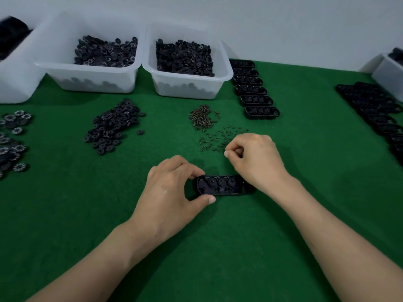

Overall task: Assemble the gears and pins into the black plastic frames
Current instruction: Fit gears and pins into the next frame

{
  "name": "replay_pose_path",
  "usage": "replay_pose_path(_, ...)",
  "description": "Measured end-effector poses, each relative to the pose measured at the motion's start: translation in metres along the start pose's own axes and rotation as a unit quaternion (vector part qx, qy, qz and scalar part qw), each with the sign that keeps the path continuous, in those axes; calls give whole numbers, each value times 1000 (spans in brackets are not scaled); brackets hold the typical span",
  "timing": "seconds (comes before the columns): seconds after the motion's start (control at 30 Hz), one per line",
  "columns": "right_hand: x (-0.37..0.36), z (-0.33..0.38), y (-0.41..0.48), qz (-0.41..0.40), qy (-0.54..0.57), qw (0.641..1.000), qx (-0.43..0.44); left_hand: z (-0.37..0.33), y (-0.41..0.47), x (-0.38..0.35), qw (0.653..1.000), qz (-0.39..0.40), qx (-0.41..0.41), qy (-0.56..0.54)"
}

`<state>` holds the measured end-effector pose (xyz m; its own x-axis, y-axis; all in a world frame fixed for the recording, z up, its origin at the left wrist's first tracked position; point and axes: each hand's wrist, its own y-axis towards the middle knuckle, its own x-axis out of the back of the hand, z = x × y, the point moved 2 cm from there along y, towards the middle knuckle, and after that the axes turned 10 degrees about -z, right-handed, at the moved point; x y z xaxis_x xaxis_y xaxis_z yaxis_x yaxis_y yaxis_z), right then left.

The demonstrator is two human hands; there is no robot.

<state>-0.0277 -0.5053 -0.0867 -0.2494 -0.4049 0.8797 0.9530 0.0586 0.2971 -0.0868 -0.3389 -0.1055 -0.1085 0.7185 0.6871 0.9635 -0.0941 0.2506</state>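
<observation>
Currently the left hand (pixel 172 188) grips the left end of the black frame (pixel 220 185), which lies with its long axis left-right on the desk (pixel 87 203). The right hand (pixel 255 158), just far of it, curls its fingers (pixel 227 154) at the pins (pixel 220 138); whether they hold 1 is unclear.

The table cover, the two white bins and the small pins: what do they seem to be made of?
Table cover: green felt-like cloth, matte and fuzzy.
White bins: translucent plastic, since dark parts show dimly through the walls.
Pins: probably metal, brownish with small glints; too small to be sure.
</observation>
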Motion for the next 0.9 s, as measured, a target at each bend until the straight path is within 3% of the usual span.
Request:
replay_pose_path(0.23, 25, -18, -27, 17, 172, 985, -29, 0, 0, 0, 1000, 1, 0, -4)
replay_pose_path(0.47, 26, -15, -43, 18, 192, 981, 37, 0, 0, -1, 1000, -3, -6, -4)
replay_pose_path(0.7, 22, -13, -44, 34, 123, 989, 78, 0, 0, -1, 1000, -6, -4, 1)
replay_pose_path(0.9, 22, -12, -44, 16, 132, 987, 88, 0, 0, -1, 1000, -9, -7, 3)
